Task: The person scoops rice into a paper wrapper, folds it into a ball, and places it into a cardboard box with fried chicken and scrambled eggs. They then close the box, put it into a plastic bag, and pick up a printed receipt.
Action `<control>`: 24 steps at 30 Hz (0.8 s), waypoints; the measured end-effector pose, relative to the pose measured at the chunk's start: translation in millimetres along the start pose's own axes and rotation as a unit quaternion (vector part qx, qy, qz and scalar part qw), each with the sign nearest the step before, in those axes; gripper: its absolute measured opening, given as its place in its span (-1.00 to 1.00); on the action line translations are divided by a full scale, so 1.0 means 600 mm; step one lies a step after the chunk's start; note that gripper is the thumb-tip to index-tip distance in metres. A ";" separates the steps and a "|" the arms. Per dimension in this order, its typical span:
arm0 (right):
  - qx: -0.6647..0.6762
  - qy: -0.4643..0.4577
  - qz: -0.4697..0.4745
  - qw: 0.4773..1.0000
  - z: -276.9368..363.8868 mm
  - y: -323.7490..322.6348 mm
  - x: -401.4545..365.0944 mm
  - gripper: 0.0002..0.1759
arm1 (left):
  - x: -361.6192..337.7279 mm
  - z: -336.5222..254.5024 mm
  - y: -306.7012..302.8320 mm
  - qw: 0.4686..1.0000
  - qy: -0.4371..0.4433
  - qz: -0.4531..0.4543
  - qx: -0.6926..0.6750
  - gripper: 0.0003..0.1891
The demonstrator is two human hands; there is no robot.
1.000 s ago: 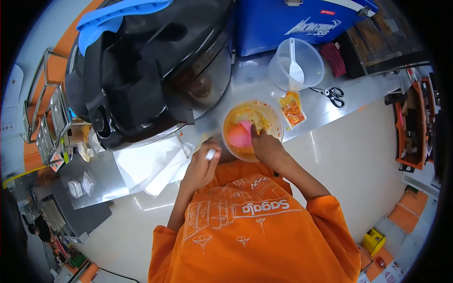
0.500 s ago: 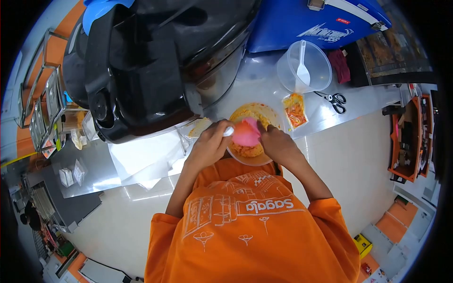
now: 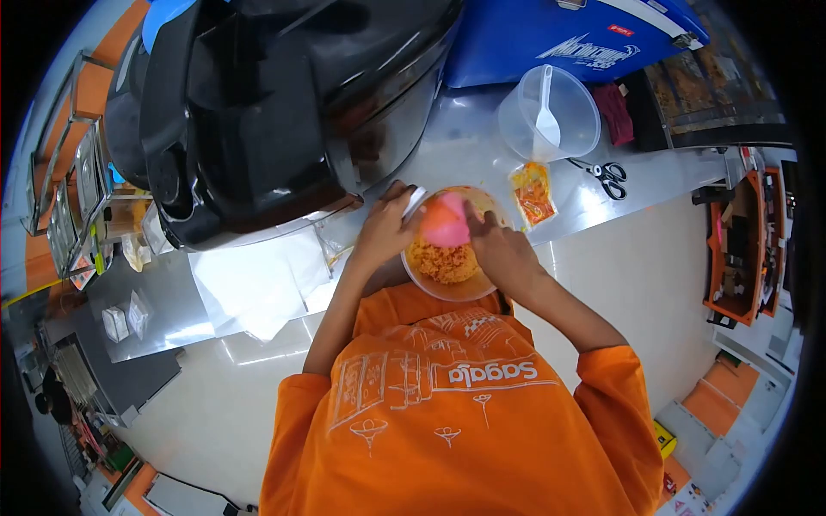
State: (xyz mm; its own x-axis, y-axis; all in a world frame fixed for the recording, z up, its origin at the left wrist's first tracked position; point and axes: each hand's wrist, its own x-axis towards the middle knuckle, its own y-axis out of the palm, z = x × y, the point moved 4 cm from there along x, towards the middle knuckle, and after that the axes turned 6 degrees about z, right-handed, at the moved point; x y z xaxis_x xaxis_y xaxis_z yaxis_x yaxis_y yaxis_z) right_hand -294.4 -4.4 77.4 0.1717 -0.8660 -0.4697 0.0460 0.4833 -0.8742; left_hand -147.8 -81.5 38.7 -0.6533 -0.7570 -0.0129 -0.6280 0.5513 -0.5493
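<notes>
In the head view, a clear round bowl of orange fried rice sits at the counter's front edge, against the orange shirt. My left hand is closed around a white handle at the bowl's left rim. Over the rice lies a smooth pink scoop-like piece; whether it joins the handle cannot be made out. The fingers of my right hand reach in from the right and pinch the pink piece's edge. Right of the bowl rests an open packet with orange-red contents.
A big black cooker stands at the left. Behind the bowl are a clear tub with a white rice paddle, black-handled scissors and a blue cooler box. White paper sheets lie on the counter's left part.
The pink piece has shifted slightly left and up, uncovering more rice at the front of the bowl. My left hand has moved up and left, and the white handle now tilts more upright.
</notes>
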 end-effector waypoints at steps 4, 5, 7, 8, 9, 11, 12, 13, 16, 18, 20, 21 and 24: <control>0.040 0.086 0.065 0.993 -0.021 0.037 -0.028 -0.28 | -0.002 -0.027 0.010 1.000 0.016 -0.015 0.001 -0.71; 0.064 0.089 0.108 0.988 -0.018 0.048 -0.041 -0.28 | -0.007 -0.040 0.013 1.000 0.012 -0.014 -0.006 -0.71; 0.113 0.098 0.192 0.970 -0.014 0.071 -0.066 -0.28 | -0.009 -0.077 0.021 1.000 -0.012 0.018 0.011 -0.69; 0.147 0.075 0.188 0.968 -0.011 0.067 -0.078 -0.29 | -0.008 -0.092 0.028 0.999 -0.002 0.015 0.032 -0.70; 0.211 0.097 0.195 0.953 -0.016 0.071 -0.080 -0.32 | -0.006 -0.102 0.035 0.998 0.009 0.012 0.055 -0.71; 0.338 0.143 0.202 0.908 -0.023 0.082 -0.085 -0.38 | -0.004 -0.103 0.046 0.998 0.029 -0.004 0.050 -0.70; 0.395 0.119 0.190 0.891 -0.019 0.089 -0.085 -0.42 | -0.002 -0.105 0.048 0.998 0.028 0.001 0.048 -0.71; 0.450 0.095 0.175 0.870 -0.014 0.097 -0.084 -0.46 | 0.000 -0.106 0.051 0.999 0.028 0.006 0.045 -0.71; 0.663 0.108 0.192 0.715 0.001 0.123 -0.070 -0.55 | 0.009 -0.090 0.048 1.000 0.012 0.022 0.015 -0.70; 0.770 0.137 0.213 0.585 0.015 0.125 -0.064 -0.61 | 0.017 -0.078 0.040 0.999 0.009 0.040 0.033 -0.69; 0.834 0.160 0.224 0.478 0.024 0.103 -0.069 -0.67 | 0.025 -0.085 0.027 0.996 -0.015 0.081 0.024 -0.66; 0.858 0.152 0.225 0.436 0.022 0.101 -0.074 -0.70 | 0.027 -0.083 0.027 0.996 -0.005 0.086 0.031 -0.65; 0.908 0.127 0.230 0.327 -0.001 0.108 -0.096 -0.75 | 0.038 -0.084 0.020 0.988 -0.026 0.147 0.033 -0.64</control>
State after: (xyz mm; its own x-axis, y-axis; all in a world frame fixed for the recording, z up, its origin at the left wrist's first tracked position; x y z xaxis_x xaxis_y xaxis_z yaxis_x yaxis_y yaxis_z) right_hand -301.8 76.8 48.1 0.4943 -0.5189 -0.6975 0.6214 -0.3502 0.7009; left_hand -191.7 -74.6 73.8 -0.7796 -0.5853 -0.2228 -0.3836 0.7275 -0.5689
